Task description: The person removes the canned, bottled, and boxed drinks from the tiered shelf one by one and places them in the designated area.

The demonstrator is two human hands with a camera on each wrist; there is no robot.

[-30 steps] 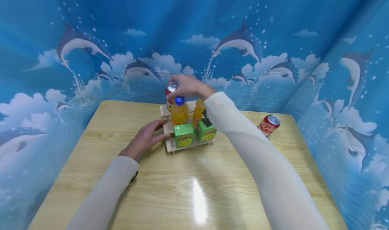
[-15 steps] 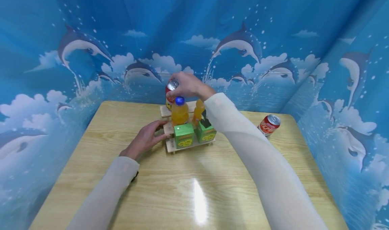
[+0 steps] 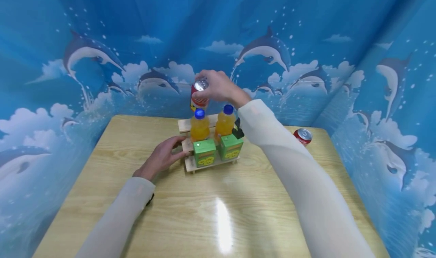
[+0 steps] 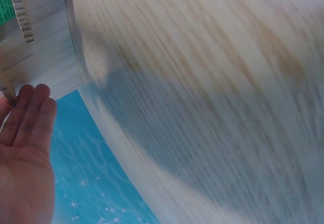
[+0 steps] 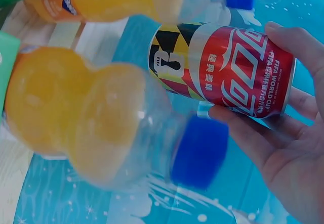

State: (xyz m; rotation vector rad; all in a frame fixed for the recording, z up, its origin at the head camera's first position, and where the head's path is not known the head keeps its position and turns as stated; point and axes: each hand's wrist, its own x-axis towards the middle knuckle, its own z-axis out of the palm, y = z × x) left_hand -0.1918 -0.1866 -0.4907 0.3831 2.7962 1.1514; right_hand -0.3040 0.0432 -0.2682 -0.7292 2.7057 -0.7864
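My right hand [image 3: 219,86] holds a red drink can [image 3: 198,103] above the back tier of a small wooden stepped rack [image 3: 184,126]. In the right wrist view, thumb and fingers wrap the top end of the can [image 5: 223,72], and its lower end is free. My left hand [image 3: 160,156] grips the rack's left side, thumb and fingers at the middle step; the left wrist view shows its fingers [image 4: 28,120] extended against the board edge. Two orange juice bottles [image 3: 200,130] with blue caps occupy the middle tier. Two green boxes [image 3: 205,154] stand on the front tier.
Another red can [image 3: 303,135] stands at the right rear of the wood-grain table [image 3: 184,212], partly hidden by the right sleeve. A blue curtain [image 3: 163,31] with dolphins surrounds the back and sides. The bottles stand close beneath the right hand.
My right hand has lifted the can up off the back tier and slightly right. The right bottle's blue cap now shows. My left hand stays on the rack.
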